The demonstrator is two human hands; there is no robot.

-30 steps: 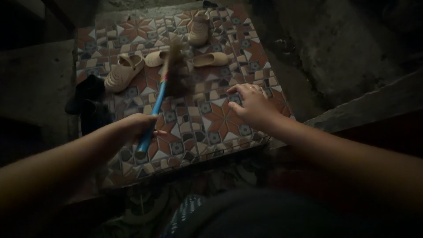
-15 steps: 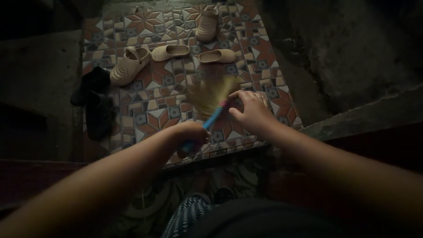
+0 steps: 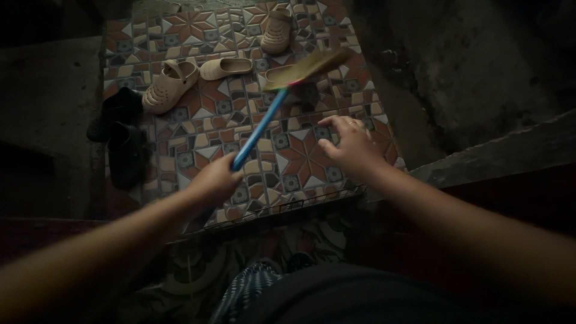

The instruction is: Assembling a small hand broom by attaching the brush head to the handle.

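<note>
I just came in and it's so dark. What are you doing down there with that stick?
It is a broom with a blue handle. The left hand grips the handle, and the straw end is lifted over the patterned tile floor. The right hand is open above the tiles, holding nothing. Pale sandals and dark shoes lie on the floor further away.

No packages, labels, signs, screens.

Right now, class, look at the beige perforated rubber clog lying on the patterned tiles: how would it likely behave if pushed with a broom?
The beige perforated rubber clog probably weighs little: it looks like holed foam. It rests flat on its sole on the smooth patterned tiles, so it would likely slide, not roll. A push high up might tip it sideways.
</note>
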